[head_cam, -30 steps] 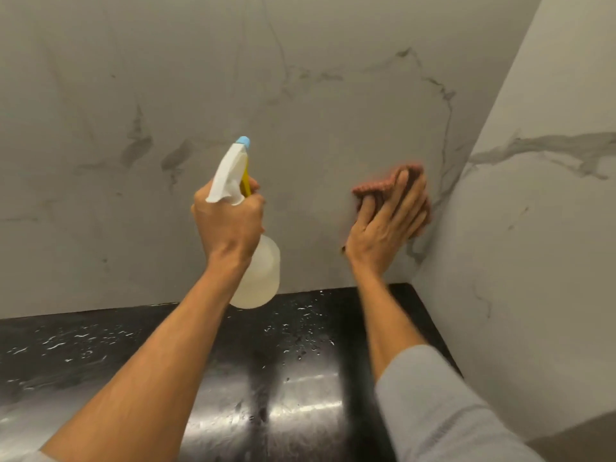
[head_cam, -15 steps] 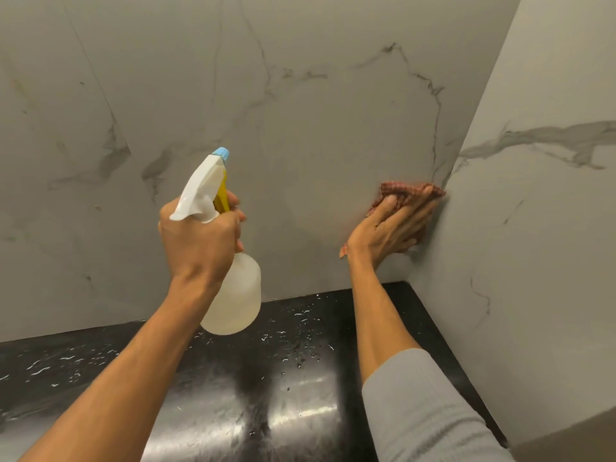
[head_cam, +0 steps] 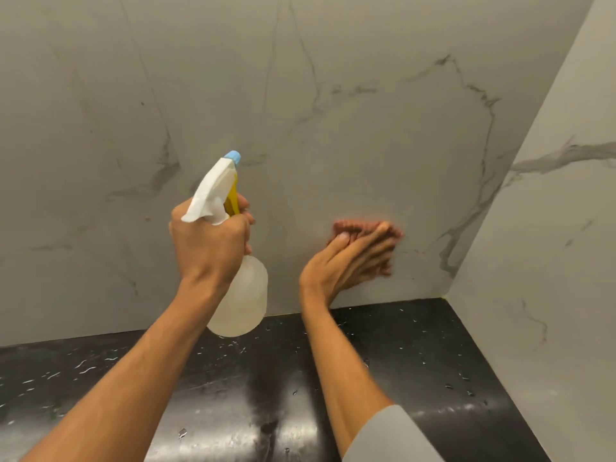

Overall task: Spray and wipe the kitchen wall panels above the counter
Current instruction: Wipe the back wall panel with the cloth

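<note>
Pale grey marble-look panels with dark veins fill the view. The back wall panel (head_cam: 333,95) meets the side wall panel (head_cam: 550,261) in a corner on the right. Both stand on a glossy black bench (head_cam: 433,361) that runs along the bottom. Droplets (head_cam: 413,320) are scattered over the bench, thickest near the foot of the back panel, and the polished top reflects the light in pale streaks.

The left hand (head_cam: 210,248) is curled tight around the neck of a spray bottle (head_cam: 243,295), held in the air in front of the back wall panel and above the bench. Its fingers wrap the yellow trigger (head_cam: 231,198). The white spray head ends in a light blue nozzle (head_cam: 232,156) that points up and towards the back panel. The bottle's clear, rounded body hangs below the fist, tilted, well clear of the bench top.

The right hand (head_cam: 340,265) lies flat with its fingers straight and together, pressing a reddish-brown cloth (head_cam: 353,226) against the lower part of the back wall panel. It is to the right of the bottle and left of the corner. The cloth shows above and past the fingertips; hand and cloth are blurred, so its weave cannot be made out. A grey sleeve (head_cam: 400,438) covers the right forearm near the bottom edge, while the left forearm is bare.
</note>
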The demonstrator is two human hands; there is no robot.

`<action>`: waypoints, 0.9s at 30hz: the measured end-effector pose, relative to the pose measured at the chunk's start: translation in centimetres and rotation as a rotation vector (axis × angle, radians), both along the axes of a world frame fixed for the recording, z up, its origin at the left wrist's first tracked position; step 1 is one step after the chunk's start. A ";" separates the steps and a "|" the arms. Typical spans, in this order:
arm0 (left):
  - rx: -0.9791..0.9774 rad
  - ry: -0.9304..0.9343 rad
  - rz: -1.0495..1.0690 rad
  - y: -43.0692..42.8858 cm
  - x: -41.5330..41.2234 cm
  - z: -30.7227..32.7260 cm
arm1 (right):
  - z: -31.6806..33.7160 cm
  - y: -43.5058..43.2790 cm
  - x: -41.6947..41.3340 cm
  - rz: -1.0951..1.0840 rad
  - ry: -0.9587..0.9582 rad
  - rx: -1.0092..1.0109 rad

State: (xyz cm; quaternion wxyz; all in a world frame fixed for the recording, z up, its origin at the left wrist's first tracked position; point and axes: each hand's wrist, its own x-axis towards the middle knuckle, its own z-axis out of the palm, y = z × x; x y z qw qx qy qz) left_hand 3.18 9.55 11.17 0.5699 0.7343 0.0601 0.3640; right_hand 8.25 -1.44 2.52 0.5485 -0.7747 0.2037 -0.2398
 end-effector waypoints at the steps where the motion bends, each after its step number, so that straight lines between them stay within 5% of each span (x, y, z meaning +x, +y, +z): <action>1: 0.004 -0.009 0.001 0.4 0.0 0.5 | 0.9 0.0 0.8 -0.066 -0.123 -0.015; 4: 0.000 -0.021 -0.002 1.2 -0.5 1.8 | 7.3 -1.3 4.4 -0.255 -0.517 -0.257; 8: -0.007 -0.007 0.003 2.0 -1.2 2.9 | 14.2 -1.9 8.6 -0.367 -0.799 -0.692; 14: -0.010 -0.009 0.020 2.3 -1.7 3.3 | 2.7 -7.3 4.4 0.196 -0.835 -1.468; 17: -0.048 -0.007 0.062 2.2 -1.6 2.9 | 8.9 -9.3 7.0 0.120 -0.903 -1.441; 22: -0.135 -0.004 0.127 0.6 -0.6 3.8 | 20.8 -2.9 9.8 -0.289 -0.946 -0.909; 24: -0.127 0.010 0.154 0.2 -0.5 4.3 | 17.1 -0.9 7.9 -0.190 -0.971 -0.967; 27: -0.107 0.015 0.181 -0.3 -0.9 4.9 | 6.5 -2.7 4.7 0.138 -0.894 -1.336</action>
